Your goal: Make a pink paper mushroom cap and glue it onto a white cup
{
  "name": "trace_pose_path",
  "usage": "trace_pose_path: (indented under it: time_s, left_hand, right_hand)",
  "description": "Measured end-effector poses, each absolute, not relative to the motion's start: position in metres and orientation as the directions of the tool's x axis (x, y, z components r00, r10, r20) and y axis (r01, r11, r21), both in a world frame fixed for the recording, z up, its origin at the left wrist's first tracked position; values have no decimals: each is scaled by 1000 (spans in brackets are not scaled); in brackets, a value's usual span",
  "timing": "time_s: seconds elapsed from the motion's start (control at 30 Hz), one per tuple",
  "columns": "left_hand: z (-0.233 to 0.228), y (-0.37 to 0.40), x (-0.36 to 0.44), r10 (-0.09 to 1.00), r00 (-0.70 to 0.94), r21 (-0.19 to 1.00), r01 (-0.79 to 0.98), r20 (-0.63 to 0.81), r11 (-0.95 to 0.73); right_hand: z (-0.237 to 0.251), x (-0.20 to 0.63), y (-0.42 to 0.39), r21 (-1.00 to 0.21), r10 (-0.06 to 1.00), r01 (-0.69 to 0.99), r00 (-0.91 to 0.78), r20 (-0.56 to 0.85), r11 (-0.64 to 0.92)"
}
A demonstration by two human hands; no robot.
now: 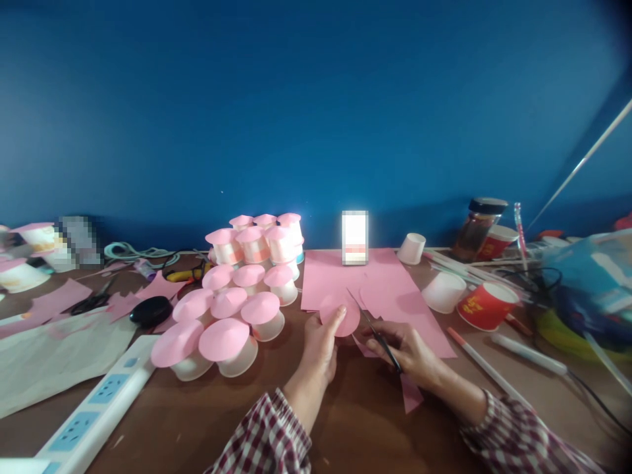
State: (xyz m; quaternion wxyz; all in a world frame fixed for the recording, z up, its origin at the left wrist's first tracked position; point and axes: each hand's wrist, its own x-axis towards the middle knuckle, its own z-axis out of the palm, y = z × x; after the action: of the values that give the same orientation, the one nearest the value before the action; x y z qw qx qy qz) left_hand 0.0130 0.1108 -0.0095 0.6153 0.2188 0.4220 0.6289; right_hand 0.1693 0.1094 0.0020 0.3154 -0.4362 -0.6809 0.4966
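My left hand point(322, 349) pinches a round pink paper disc point(344, 315), the thumb lying across its face. Black-handled scissors point(383, 341) are in my right hand point(407, 352), their blades pointing up and away beside the disc's right edge. Pink paper scraps point(411, 394) lie beneath and beside the right hand. Beyond both hands, large pink paper sheets point(395, 289) are spread on the brown table point(355, 421). To the left stand several paper cups point(237, 355), upside down or upright I cannot tell, each topped with a shallow pink paper cone point(224, 338).
A white power strip point(106, 401) runs along the left front. Behind it sit a black oval object point(151, 311), another pair of scissors point(91, 299) and pliers point(187, 272). On the right are white cups point(443, 291), a red cup point(488, 307), a jar point(478, 230) and a white pen-like tool point(528, 353).
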Motion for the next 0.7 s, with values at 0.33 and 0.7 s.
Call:
trace_pose_path:
  time_s: [0.33,0.7]
  left_hand:
    - [-5,110,11,956,-159,804,-585,-247,110]
    - [-7,112,13,946,-195,804,-587,-258,98]
  right_hand:
    - [1,170,109,-936,904,318,-427,0,150]
    - [6,167,107,-935,912,322,-411,2,148]
